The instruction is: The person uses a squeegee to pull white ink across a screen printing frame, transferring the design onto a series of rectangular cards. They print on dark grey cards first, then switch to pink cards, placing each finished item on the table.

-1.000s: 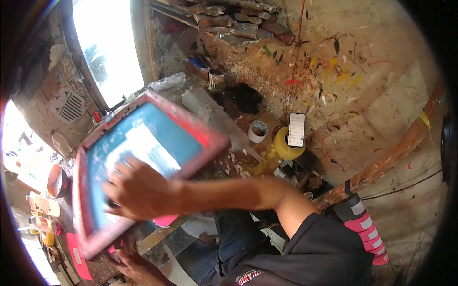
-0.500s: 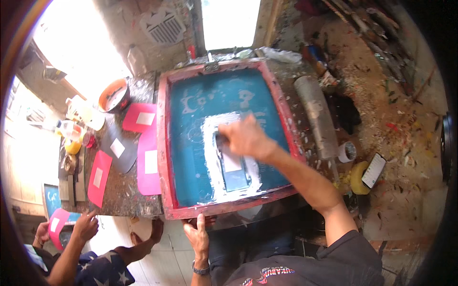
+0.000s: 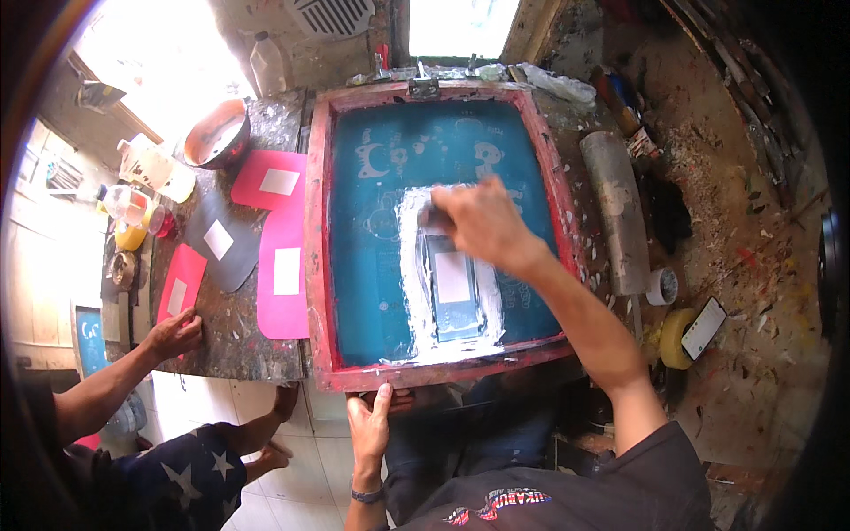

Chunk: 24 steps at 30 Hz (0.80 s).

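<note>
A screen-printing frame [image 3: 315, 239] with red, paint-stained wooden rails and blue mesh [image 3: 372, 292] lies in front of me. My left hand [image 3: 370, 429] grips its near rail, thumb on top and fingers underneath. Over the mesh, my right hand [image 3: 487, 226] is closed on a small dark squeegee [image 3: 436, 218], blurred and mostly hidden by the fingers. White ink [image 3: 413, 274] forms a thick rough border around a clear rectangular window. Through that window a pale rectangle [image 3: 453, 276] shows on a dark piece beneath.
Left of the frame, pink cut sheets [image 3: 273, 232] and a dark one [image 3: 232, 261] bear white rectangles. A co-worker's hand [image 3: 174, 334] touches another pink sheet. An ink bowl [image 3: 218, 137] and bottles stand behind. Rightward are a clear roll [image 3: 615, 212], yellow tape [image 3: 675, 338] and a phone [image 3: 704, 327].
My right hand stays over the inked area's far-left part, my left hand on the rail. The co-worker's hand has come to the pink sheet on the table. The whole view has shifted slightly.
</note>
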### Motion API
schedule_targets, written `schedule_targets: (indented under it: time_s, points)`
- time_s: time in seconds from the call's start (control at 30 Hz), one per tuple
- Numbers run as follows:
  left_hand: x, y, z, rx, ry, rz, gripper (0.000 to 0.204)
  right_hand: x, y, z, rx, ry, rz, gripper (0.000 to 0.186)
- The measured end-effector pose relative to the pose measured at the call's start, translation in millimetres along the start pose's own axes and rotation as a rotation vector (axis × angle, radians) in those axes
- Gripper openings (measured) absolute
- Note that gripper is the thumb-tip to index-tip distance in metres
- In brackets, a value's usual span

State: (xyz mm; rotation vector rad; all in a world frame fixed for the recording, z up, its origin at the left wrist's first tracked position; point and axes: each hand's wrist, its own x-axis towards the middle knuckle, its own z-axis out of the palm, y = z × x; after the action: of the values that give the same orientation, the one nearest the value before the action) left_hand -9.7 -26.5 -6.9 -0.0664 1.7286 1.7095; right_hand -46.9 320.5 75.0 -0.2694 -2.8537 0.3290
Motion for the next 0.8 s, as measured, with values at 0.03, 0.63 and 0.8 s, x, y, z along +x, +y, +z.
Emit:
schedule_targets:
  time_s: [0.03,0.63,0.8]
  points:
    - [2.9,2.8,-1.4,-0.022,-0.012,-0.017,0.035,3.5,0.5,1.6,0.002,-0.019,0.004,0.009]
    - [-31.8,110.2,37.4,-0.079,-0.041,0.699,0.066,-101.1,-113.4,-108.7,-0.279,0.580,-0.095,0.042]
    - [45.2,75.0,87.8,0.934,0.268,0.957,0.087,6.0,-108.8,-196.2,-0.193,0.753,-0.157,0.044]
